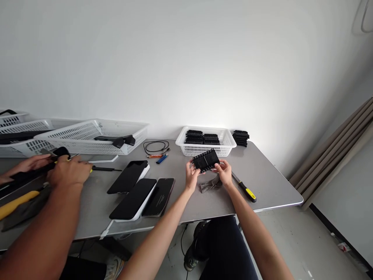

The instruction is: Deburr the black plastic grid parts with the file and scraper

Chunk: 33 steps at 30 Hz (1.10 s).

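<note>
Here I am, both hands on one black toothed plastic plate (206, 160), up in front of me above the table (268, 175). My left hand (191, 175) grips the left end, thumb lying over the near corner; my right hand (223, 171) pinches the near right corner between thumb and fingers. Neither hand is free, then: they share the same piece, one at each end.

And look at the slant! The plate's long axis runs across from my left hand toward my right, its right end angled a little farther from me, the toothed rows along its long edges, the broad face with its pale crosswise line turned toward me.

Straight ahead, just beyond my fingertips, sits the white plastic basket (186, 149), with similar black toothed plates (194, 137) lying inside. Beyond my right hand, just off the basket's right side, there's a stack of black toothed plates (240, 138), clearly closer to my right hand than my left.

Down below, a crumpled grey cloth (210, 184) lies under the gap between my hands, and to the right of my right wrist rests a tool with a yellow-and-black handle (247, 191), its shaft pointing back toward that hand. Off to my left, nearer my left hand, lies a dark phone (159, 197).
</note>
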{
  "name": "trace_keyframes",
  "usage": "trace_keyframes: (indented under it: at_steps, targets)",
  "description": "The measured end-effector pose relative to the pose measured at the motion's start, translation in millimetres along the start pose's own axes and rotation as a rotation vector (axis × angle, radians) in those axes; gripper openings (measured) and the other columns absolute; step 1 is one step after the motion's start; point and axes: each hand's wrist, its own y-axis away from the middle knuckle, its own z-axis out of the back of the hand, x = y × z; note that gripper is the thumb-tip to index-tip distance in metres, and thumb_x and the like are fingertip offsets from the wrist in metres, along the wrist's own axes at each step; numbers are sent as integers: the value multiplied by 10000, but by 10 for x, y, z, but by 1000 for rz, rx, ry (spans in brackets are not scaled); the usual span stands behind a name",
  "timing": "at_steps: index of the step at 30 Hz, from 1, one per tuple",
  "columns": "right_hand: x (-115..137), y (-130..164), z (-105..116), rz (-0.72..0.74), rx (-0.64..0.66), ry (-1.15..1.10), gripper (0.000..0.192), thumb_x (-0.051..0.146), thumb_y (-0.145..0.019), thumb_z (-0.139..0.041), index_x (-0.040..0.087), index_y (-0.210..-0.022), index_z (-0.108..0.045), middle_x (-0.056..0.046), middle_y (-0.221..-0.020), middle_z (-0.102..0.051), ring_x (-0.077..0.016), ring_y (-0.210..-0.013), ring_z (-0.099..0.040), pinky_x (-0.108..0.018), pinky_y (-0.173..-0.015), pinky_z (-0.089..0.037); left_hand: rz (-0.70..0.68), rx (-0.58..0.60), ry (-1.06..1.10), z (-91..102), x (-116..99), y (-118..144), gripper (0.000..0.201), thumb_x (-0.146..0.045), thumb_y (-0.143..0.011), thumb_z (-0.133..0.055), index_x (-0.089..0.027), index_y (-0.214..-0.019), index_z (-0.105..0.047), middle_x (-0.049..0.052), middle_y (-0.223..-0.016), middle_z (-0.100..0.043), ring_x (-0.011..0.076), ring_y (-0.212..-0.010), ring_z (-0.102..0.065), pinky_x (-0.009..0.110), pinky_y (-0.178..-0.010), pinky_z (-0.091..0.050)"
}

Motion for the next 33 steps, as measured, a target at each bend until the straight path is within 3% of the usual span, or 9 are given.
trace_keyframes:
  at_steps: [5,9,11,13,16,18,22,28,33]
  targets:
    - [97,167,-33,97,9,516,403,512,-853,-609,199,-1106,-583,-31,-794,-713,-205,-728,-693,-329,-687,-542,82,-106,18,56,-8,-48,524,-463,-655,-752,-197,-1033,-503,100,-1079,-625,210,-882,-633,291,-569,-580]
    - [299,375,252,154,-96,1187,332,310,-931,-524,238,-1251,-576,-76,-1034,-718,-238,-975,-660,-342,-838,-469,56,-144,4,65,18,-51,471,-427,-658,-750,-201,-991,-505,87,-1057,-633,192,-851,-625,267,-526,-575]
    - [388,489,436,106,-112,1489,405,264,-907,-559,223,-1310,-558,-127,-1176,-669,-287,-1118,-593,-373,-896,-428,69,-166,-5,27,7,-85,397,-378,-681,-725,-200,-961,-507,84,-1050,-632,188,-852,-621,268,-525,-580]
    - [441,584,587,7,-117,1660,539,321,-905,-584,194,-1416,-468,-165,-1231,-629,-319,-1136,-573,-393,-883,-423,107,-176,-33,-33,-35,-162,332,-320,-700,-700,-202,-943,-507,84,-1042,-628,186,-846,-622,274,-534,-582]
    - [456,653,706,-91,-104,1755,614,382,-942,-543,187,-1493,-353,-171,-1203,-632,-307,-1085,-601,-375,-828,-436,142,-161,-103,-128,-128,-334,335,-234,-708,-687,-212,-975,-485,82,-1013,-630,185,-821,-633,287,-556,-577]
    - [443,643,724,-133,-83,1789,490,342,-967,-507,188,-1427,-441,-156,-1141,-655,-294,-1049,-622,-358,-793,-441,139,-135,-127,-168,-171,-439,371,-209,-714,-685,-222,-1005,-456,72,-982,-635,185,-797,-639,299,-570,-570]
    - [409,556,746,-190,-16,1824,240,255,-990,-448,171,-1110,-638,-141,-1075,-671,-267,-983,-653,-323,-725,-443,140,-125,-127,-157,-123,-529,356,-242,-731,-655,-232,-1015,-440,58,-954,-632,186,-781,-634,301,-579,-547]
    - [432,495,910,-108,39,1875,275,122,-974,-382,174,-989,-652,-121,-1006,-677,-227,-940,-656,-284,-646,-388,-61,-203,-147,-50,83,-466,347,-297,-728,-627,-222,-1027,-468,46,-932,-653,195,-874,-642,323,-776,-511]
    - [657,417,921,42,-71,1843,257,111,-966,-368,181,-996,-613,-89,-905,-662,-182,-700,-615,-286,-540,-264,-117,-224,-152,-54,102,-392,345,-328,-758,-604,-227,-1049,-450,46,-928,-649,194,-878,-645,319,-796,-500]
